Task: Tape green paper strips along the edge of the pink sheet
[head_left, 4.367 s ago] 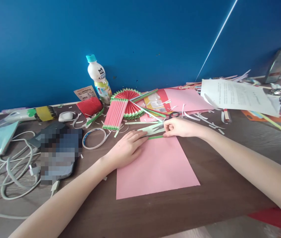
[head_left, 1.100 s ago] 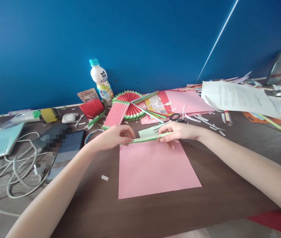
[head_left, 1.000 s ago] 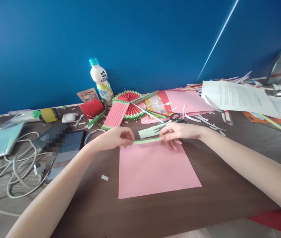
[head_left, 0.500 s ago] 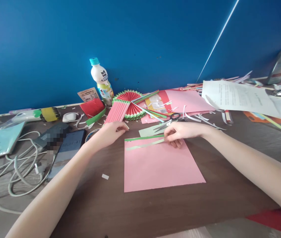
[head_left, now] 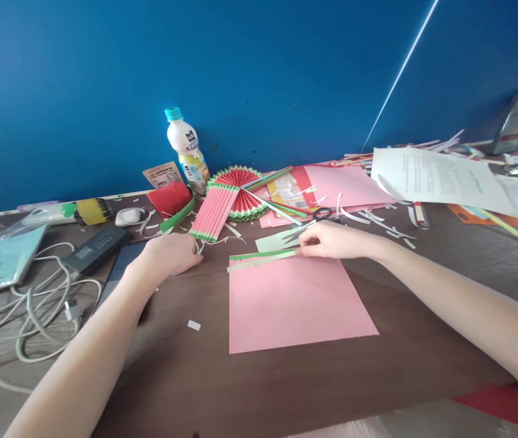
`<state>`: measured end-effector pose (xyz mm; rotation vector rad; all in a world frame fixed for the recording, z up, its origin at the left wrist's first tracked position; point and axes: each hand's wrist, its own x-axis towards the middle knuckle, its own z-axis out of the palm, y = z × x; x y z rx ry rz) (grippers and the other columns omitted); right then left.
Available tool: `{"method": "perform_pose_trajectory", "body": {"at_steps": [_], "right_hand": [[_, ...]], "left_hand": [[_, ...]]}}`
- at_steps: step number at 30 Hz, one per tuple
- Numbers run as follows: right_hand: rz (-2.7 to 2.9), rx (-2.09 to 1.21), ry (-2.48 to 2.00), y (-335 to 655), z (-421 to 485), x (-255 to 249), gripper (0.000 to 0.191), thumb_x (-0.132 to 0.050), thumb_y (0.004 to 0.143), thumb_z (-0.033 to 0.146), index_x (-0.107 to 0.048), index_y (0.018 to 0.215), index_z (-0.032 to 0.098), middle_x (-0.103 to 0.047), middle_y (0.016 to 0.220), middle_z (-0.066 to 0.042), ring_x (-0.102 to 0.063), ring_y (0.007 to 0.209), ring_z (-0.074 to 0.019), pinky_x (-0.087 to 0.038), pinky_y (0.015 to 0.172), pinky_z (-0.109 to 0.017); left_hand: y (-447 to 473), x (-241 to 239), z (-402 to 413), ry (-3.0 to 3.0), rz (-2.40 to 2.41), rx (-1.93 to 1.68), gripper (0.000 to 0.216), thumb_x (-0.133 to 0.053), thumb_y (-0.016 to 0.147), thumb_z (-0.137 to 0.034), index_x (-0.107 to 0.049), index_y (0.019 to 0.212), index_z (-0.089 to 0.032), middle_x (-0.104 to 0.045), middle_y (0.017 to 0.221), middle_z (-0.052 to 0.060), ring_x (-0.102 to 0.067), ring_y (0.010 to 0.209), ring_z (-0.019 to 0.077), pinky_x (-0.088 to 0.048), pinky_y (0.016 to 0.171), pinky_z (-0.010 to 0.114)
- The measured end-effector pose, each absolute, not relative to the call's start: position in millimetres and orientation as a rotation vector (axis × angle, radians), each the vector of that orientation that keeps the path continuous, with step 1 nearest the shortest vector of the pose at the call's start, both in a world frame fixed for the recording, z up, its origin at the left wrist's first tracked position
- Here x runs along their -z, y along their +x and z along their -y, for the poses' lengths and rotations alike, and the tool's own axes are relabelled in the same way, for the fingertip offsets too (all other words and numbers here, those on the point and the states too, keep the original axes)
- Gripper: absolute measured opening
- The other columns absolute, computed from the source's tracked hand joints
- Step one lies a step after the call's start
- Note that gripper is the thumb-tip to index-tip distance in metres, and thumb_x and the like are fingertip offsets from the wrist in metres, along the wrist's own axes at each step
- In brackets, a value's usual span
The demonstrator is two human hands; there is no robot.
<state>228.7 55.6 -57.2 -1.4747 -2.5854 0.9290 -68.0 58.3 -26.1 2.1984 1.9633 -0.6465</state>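
Observation:
A pink paper sheet [head_left: 295, 304] lies flat on the brown table [head_left: 286, 389]. Along its far edge lies a dark green strip [head_left: 259, 253] with a pale green strip [head_left: 259, 261] just below it. My right hand [head_left: 327, 240] pinches the right end of the pale strip, fingers closed. My left hand [head_left: 170, 255] is off to the left, knuckles up, fingers curled over a white tape ring [head_left: 201, 246], which is mostly hidden. Scissors [head_left: 316, 220] and a pale green offcut [head_left: 274, 242] lie just behind the strips.
Folded pink pleats [head_left: 213, 213] and a watermelon-style paper fan [head_left: 240, 194] sit at the back beside a drink bottle [head_left: 188, 152]. Cables [head_left: 35, 304], a dark device [head_left: 92, 255] and a phone lie to the left. Loose papers [head_left: 436, 179] and paper scraps cover the right rear.
My left hand let go of the strip's left end and moved left onto the tape ring. The pale strip now lies on the sheet's far edge, held only by my right hand.

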Motion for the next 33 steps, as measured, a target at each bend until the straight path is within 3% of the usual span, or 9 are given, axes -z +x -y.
{"method": "perform_pose_trajectory", "body": {"at_steps": [9,18,21,24,28,30,33], "right_hand": [[2.529,-0.593,-1.551,230.4,-56.4,58.2,0.019,-0.055,0.074,0.039,-0.056,0.071,0.020,-0.056,0.080,-0.001,-0.050,0.070,-0.0150,-0.033,0.058,-0.026],[2.435,-0.591,-1.525,228.6,-55.5,54.6,0.023,-0.053,0.078,0.036,-0.062,0.066,0.019,-0.055,0.081,-0.002,-0.049,0.068,-0.0136,-0.034,0.060,-0.027],[2.323,-0.742,-1.326,220.8,-50.3,56.8,0.019,-0.050,0.081,0.032,-0.063,0.075,0.019,-0.060,0.084,-0.003,-0.051,0.070,-0.0139,-0.038,0.063,-0.028],[2.182,-0.945,-1.118,210.3,-42.8,63.3,0.019,-0.051,0.081,0.027,-0.060,0.096,0.020,-0.061,0.104,-0.005,-0.055,0.078,-0.0142,-0.043,0.068,-0.029],[1.865,-1.489,-0.770,199.2,-34.5,72.2,0.050,-0.058,0.079,0.025,-0.040,0.125,0.027,-0.041,0.136,-0.008,-0.061,0.093,-0.0148,-0.048,0.082,-0.034],[1.737,-1.711,-0.612,196.9,-32.7,72.9,0.059,-0.061,0.078,0.023,-0.032,0.129,0.030,-0.040,0.137,-0.009,-0.059,0.104,-0.0170,-0.046,0.089,-0.037],[1.672,-1.703,-0.612,198.1,-34.7,70.9,0.053,-0.061,0.077,0.020,-0.037,0.124,0.026,-0.052,0.126,-0.010,-0.053,0.115,-0.0187,-0.043,0.095,-0.038]], "left_hand": [[-61.0,6.2,-45.0,2.143,-1.716,0.533,0.013,-0.046,0.061,-0.024,-0.041,0.050,-0.021,-0.050,0.049,0.000,-0.046,0.048,0.0157,-0.027,0.046,0.027],[-47.7,-18.0,-27.3,2.150,-1.415,0.266,0.014,-0.049,0.069,-0.030,-0.045,0.058,-0.021,-0.050,0.058,-0.004,-0.041,0.053,0.0112,-0.030,0.049,0.023],[-42.5,-18.5,-26.6,2.142,-1.377,0.142,0.015,-0.048,0.072,-0.033,-0.050,0.064,-0.021,-0.052,0.059,-0.006,-0.045,0.057,0.0109,-0.034,0.052,0.021],[-39.2,-13.6,-27.2,2.160,-1.322,0.030,0.015,-0.047,0.074,-0.033,-0.053,0.069,-0.021,-0.053,0.062,-0.006,-0.047,0.060,0.0104,-0.036,0.056,0.020],[-33.3,-7.8,-26.8,2.173,-1.279,-0.059,0.014,-0.045,0.075,-0.030,-0.054,0.071,-0.020,-0.055,0.064,-0.006,-0.048,0.061,0.0095,-0.036,0.058,0.019],[-30.4,-6.8,-26.0,2.161,-1.249,-0.068,0.013,-0.046,0.076,-0.030,-0.054,0.071,-0.020,-0.055,0.064,-0.006,-0.047,0.060,0.0093,-0.036,0.057,0.020],[-28.9,-6.5,-25.5,2.155,-1.251,-0.076,0.014,-0.046,0.076,-0.031,-0.054,0.073,-0.020,-0.055,0.065,-0.006,-0.047,0.060,0.0098,-0.035,0.057,0.020]]}}
